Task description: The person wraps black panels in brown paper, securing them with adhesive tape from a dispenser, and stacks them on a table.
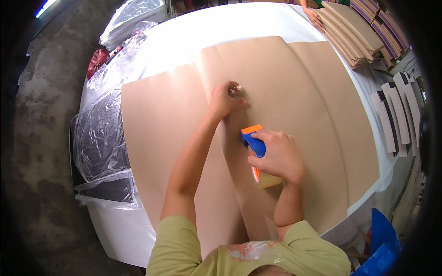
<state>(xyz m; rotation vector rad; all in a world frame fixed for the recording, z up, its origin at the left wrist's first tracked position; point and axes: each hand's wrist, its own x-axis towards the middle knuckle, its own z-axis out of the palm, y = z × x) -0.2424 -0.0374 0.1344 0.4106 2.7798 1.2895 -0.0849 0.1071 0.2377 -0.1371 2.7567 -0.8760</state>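
A large sheet of brown kraft paper [161,119] with long creases and overlapping folds covers the middle of the table. My right hand [278,154] grips a blue and orange tape dispenser [253,141]; part of a yellowish tape roll [270,181] shows below the palm. The dispenser is held over the paper, right of the middle fold. Farther off, by that fold, is my left hand [225,100], its fingers curled and the thumb stretched out. A small clear glint shows at its fingertips, too small to name.
Clear plastic wrapping [101,138] lies along the table's left side, near a red bundle [97,62]. At the far right, another person's hand [315,19] touches stacked brown folded packs [352,30]. Pale strips [396,112] stand at right; a blue object [382,239] sits lower right.
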